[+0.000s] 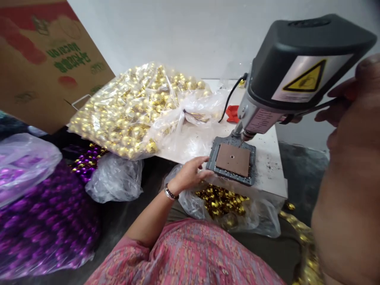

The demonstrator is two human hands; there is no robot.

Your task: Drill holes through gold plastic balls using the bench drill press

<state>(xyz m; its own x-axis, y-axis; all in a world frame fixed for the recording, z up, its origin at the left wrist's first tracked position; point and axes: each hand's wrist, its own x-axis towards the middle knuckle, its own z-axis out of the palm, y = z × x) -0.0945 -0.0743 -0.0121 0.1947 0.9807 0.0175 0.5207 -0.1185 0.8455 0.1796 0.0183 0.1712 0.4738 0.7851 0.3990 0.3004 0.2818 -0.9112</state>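
A small bench drill press (305,75) with a dark motor housing and a yellow warning label stands on a white table. On its grey base (253,168) lies a square brown board (234,158) with a small hole in it. My left hand (192,172) is at the base's left edge, thumb and forefinger apart, with nothing seen in it. Raised at the right, my right hand (347,93) has its fingers curled round the press's feed lever (319,105). My right forearm is large and close to the camera.
A big clear bag of gold baubles (127,113) lies on the table's left. Gold pieces (222,200) sit in an open plastic bag below the front edge. Purple baubles (47,221) fill a bag at left, near a cardboard box (38,75). A red cloth (233,113) lies behind the press.
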